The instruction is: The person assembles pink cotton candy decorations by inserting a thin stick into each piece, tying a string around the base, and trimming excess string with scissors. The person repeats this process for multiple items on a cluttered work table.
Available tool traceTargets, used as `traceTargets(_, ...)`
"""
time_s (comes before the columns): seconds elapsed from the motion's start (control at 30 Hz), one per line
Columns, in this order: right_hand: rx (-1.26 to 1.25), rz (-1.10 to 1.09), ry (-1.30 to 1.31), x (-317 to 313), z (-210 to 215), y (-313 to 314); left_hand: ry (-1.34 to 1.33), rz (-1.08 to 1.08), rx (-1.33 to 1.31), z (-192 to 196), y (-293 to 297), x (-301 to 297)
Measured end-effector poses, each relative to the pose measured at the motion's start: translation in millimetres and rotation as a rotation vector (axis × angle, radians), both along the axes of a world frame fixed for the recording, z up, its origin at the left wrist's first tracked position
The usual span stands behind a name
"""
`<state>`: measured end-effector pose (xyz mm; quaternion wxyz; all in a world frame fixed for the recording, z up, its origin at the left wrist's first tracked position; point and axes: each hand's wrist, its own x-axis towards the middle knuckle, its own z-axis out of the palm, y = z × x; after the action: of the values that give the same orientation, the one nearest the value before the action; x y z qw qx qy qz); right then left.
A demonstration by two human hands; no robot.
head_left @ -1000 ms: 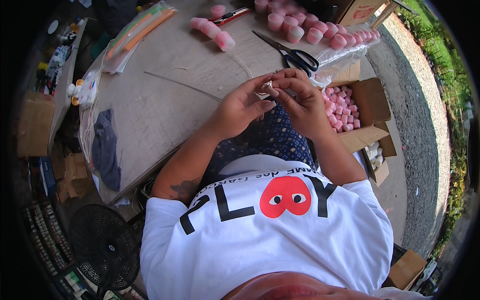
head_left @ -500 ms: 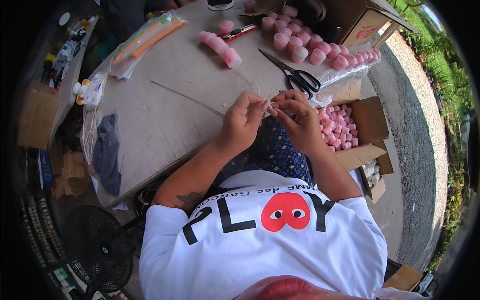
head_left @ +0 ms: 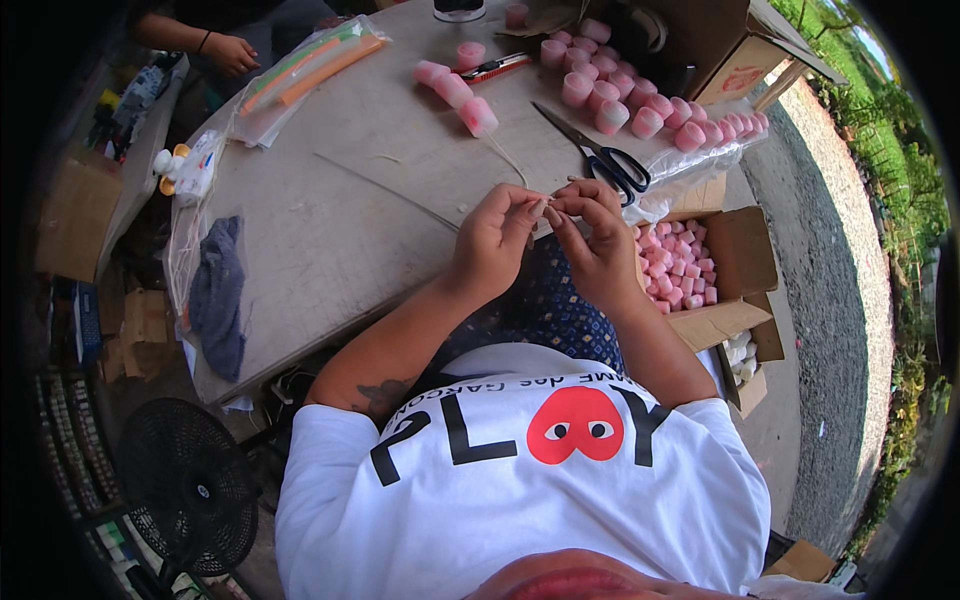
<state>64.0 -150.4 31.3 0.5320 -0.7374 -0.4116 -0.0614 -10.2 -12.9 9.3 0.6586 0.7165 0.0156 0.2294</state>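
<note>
My left hand (head_left: 498,238) and my right hand (head_left: 597,238) meet fingertip to fingertip over the near edge of the table. Both pinch the end of a thin white string (head_left: 509,158). It runs up to a short row of pink foam-like cylinders (head_left: 454,90), apparently strung on it. Just beyond my right hand lie dark-handled scissors (head_left: 598,157). A long thin metal rod (head_left: 385,190) rests left of my hands, its near end close to my left wrist. What exactly sits between the fingertips is too small to make out.
Several pink cylinders (head_left: 612,117) stand at the far right, beside a cardboard box (head_left: 745,70). An open carton (head_left: 745,250) of pink pieces is on my right. A utility knife (head_left: 497,67), grey cloth (head_left: 217,300) and bagged tubes (head_left: 330,68) lie about. Another person's hand (head_left: 232,54) shows far left.
My hands stay together at the string, fingers slightly shifted. The view has moved a little. Another person's hand has come into sight at the far left.
</note>
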Motion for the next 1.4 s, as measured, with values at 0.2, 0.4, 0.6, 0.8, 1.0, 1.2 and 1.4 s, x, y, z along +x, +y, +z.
traceTargets(0.2,-0.107,-0.092,-0.285,11,0,-4,-0.144,0.123,0.587,4,22,-6)
traceTargets(0.4,-0.119,0.318,0.2,5,8,-6,-0.194,-0.023,0.387,16,22,3)
traceTargets(0.6,0.052,0.471,0.564,8,12,-4,0.016,-0.368,-0.529,7,20,3)
traceTargets(0.8,0.067,0.488,0.674,9,9,-4,-0.111,-0.366,-0.517,2,12,0)
traceTargets(1.0,-0.053,0.212,0.198,2,13,2,-0.125,-0.265,-0.571,-2,12,1)
traceTargets(1.2,-0.125,0.048,0.013,-6,20,1,-0.044,-0.236,-0.644,-2,11,0)
traceTargets(1.4,0.114,0.375,0.783,2,20,-8,-0.114,-0.236,-0.524,8,9,-2)
